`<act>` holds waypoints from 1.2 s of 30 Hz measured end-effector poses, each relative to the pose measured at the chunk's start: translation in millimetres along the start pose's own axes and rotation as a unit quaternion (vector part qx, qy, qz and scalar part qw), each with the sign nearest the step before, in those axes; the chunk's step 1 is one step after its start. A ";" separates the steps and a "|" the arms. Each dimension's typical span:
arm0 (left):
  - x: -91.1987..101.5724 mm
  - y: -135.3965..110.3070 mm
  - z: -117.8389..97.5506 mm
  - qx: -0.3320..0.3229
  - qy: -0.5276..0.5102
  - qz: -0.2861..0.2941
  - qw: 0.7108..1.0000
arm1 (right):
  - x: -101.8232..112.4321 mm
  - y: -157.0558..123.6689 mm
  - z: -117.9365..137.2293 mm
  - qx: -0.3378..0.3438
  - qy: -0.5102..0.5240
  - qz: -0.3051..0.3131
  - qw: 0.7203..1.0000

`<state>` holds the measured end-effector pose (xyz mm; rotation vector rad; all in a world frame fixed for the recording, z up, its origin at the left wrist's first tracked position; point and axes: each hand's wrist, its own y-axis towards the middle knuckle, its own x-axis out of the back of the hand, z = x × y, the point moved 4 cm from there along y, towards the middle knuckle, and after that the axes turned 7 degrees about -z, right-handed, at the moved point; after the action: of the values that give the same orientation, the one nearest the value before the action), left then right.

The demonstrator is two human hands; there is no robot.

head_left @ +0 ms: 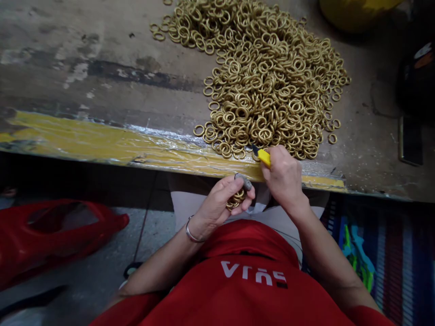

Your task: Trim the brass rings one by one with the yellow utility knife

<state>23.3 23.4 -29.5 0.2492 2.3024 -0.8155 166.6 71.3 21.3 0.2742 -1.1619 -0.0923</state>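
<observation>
A big heap of gold-coloured rings (265,77) lies on the worn workbench (102,68). My left hand (220,203) hovers below the bench edge, closed round a stack of several gold rings (236,199); its thumb wears a grey wrap. My right hand (283,179) rests at the bench's front edge, closed on a yellow-handled tool (262,155) whose dark tip points into the near side of the heap.
Yellow tape (102,142) runs along the bench's front edge. A red plastic object (50,235) lies on the floor at left. A yellow container (353,11) stands at the back right, with dark objects (416,81) at the right edge.
</observation>
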 end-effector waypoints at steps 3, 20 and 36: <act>0.2 2.0 -4.3 -0.018 0.020 -0.040 0.999 | 14.4 -11.3 -4.8 -0.056 0.201 -0.014 0.978; -27.8 -5.7 0.9 0.057 0.034 0.009 0.998 | 9.3 -56.4 -13.9 -0.152 0.456 0.043 0.876; -22.6 -7.9 -26.1 -0.163 0.346 -0.052 0.922 | 27.7 -64.4 -7.9 0.077 -0.051 0.117 0.989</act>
<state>23.4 34.2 4.2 0.2999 3.0931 -0.4031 189.3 4.8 26.3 0.2697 -1.2976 0.1932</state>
